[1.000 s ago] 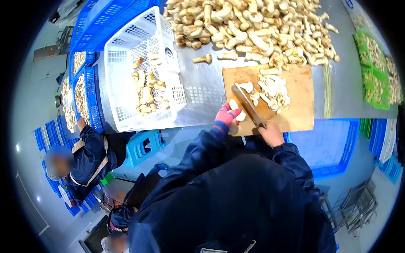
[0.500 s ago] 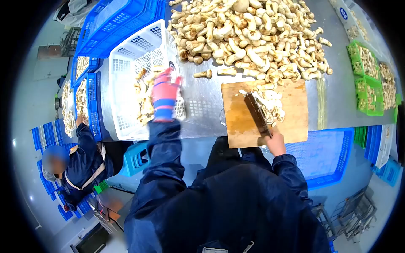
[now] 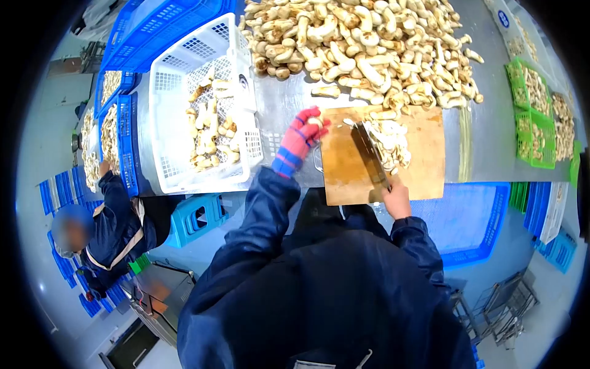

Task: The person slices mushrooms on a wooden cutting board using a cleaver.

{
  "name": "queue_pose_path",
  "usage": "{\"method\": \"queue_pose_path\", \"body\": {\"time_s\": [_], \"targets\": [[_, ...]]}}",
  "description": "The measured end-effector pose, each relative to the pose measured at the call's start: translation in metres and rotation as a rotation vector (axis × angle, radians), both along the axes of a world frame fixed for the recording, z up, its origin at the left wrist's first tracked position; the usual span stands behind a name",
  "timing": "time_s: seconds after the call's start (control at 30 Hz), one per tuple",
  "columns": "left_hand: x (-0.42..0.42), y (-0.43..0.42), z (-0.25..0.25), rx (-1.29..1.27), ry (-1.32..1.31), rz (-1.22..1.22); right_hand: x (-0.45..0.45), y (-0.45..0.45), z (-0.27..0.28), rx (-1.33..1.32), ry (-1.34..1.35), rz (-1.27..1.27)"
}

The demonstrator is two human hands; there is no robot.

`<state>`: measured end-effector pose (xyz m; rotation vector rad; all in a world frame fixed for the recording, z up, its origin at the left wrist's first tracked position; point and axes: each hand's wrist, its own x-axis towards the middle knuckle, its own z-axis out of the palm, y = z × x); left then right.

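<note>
My left hand [image 3: 301,140], in a pink and blue striped glove, is closed around a pale mushroom [image 3: 314,122] just left of the cutting board. Only part of that mushroom shows between the fingers. My bare right hand [image 3: 396,198] grips the handle of a knife [image 3: 372,150] at the board's front edge. The blade points away from me over the wooden cutting board [image 3: 344,184]. Right of the blade lie pale trimmings [image 3: 392,144]. Beyond the board rises a large heap of mushrooms [image 3: 362,49].
A white basket [image 3: 163,132] with several mushrooms stands left on the metal table [image 3: 276,104]. Blue crates [image 3: 127,147] sit farther left, near a co-worker [image 3: 117,227]. Green baskets [image 3: 534,138] are at the right. A blue bin [image 3: 473,246] is below the table edge.
My left hand has moved right, from over the white basket to beside the board. A mushroom lying near the heap is now in it. The knife hand stays nearly still.
</note>
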<state>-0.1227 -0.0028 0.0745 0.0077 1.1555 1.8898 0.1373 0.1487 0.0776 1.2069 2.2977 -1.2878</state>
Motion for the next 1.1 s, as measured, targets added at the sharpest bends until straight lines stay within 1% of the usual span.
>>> {"method": "queue_pose_path", "body": {"time_s": [0.03, 0.07, 0.13, 0.23, 0.3, 0.33, 0.4, 0.53, 0.57, 0.6, 0.63, 0.67, 0.7, 0.73, 0.8, 0.83, 0.9, 0.93, 0.97, 1.07, 1.1], "targets": [[0.021, -0.003, 0.013, 0.123, -0.171, -0.004, -0.002, 0.003, 0.001, 0.0, -0.006, 0.007], [0.038, -0.007, 0.004, 0.22, -0.309, -0.012, -0.004, 0.005, 0.005, -0.008, -0.004, 0.017], [0.062, -0.015, -0.034, 0.15, -0.451, -0.087, -0.006, 0.008, 0.015, -0.02, -0.004, 0.032], [0.092, -0.018, -0.066, -0.281, 0.06, -0.221, 0.001, 0.007, 0.015, -0.053, 0.038, -0.01], [0.099, -0.018, -0.054, -0.47, 0.287, -0.354, 0.005, 0.003, 0.023, -0.076, 0.077, -0.006], [0.102, -0.017, -0.048, -0.562, 0.404, -0.417, 0.007, 0.004, 0.029, -0.114, 0.048, -0.015], [0.106, -0.016, -0.047, -0.582, 0.532, -0.397, 0.009, 0.007, 0.043, -0.184, -0.01, -0.035], [0.097, -0.014, -0.039, -0.617, 0.794, -0.468, 0.021, 0.022, 0.045, -0.213, -0.046, 0.068], [0.095, -0.013, -0.034, -0.621, 0.862, -0.485, 0.023, 0.023, 0.041, -0.139, -0.012, 0.128], [0.093, -0.013, -0.029, -0.625, 0.929, -0.501, 0.024, 0.025, 0.039, -0.158, -0.053, 0.127], [0.092, -0.011, -0.025, -0.634, 0.908, -0.538, 0.024, 0.029, 0.038, -0.177, -0.091, 0.126], [0.092, -0.013, -0.028, -0.618, 0.98, -0.523, 0.021, 0.031, 0.038, -0.198, -0.129, 0.125], [0.092, -0.015, -0.033, -0.598, 1.053, -0.505, 0.018, 0.031, 0.028, -0.139, -0.081, 0.184], [0.092, -0.016, -0.037, -0.576, 1.128, -0.487, 0.01, 0.032, 0.022, -0.198, -0.135, 0.144], [0.092, -0.017, -0.037, -0.646, 1.177, -0.515, -0.017, 0.026, 0.025, -0.314, -0.241, 0.058], [0.091, -0.015, -0.037, -0.679, 1.203, -0.526, -0.02, 0.025, 0.016, -0.232, -0.143, 0.082], [0.095, -0.014, -0.044, -0.584, 0.421, -0.35, -0.027, 0.017, 0.002, -0.069, 0.055, 0.126], [0.098, -0.014, -0.048, -0.518, 0.033, -0.254, -0.025, 0.015, -0.002, -0.083, 0.049, 0.124], [0.104, -0.016, -0.052, -0.409, -0.076, -0.173, -0.025, 0.009, 0.007, -0.103, 0.038, 0.122], [0.128, -0.008, -0.057, -0.466, -0.141, -0.085, -0.017, -0.004, 0.011, -0.084, 0.051, 0.128], [0.129, -0.01, -0.062, -0.622, 0.066, -0.171, -0.018, -0.006, 0.014, -0.098, 0.04, 0.12]]}}
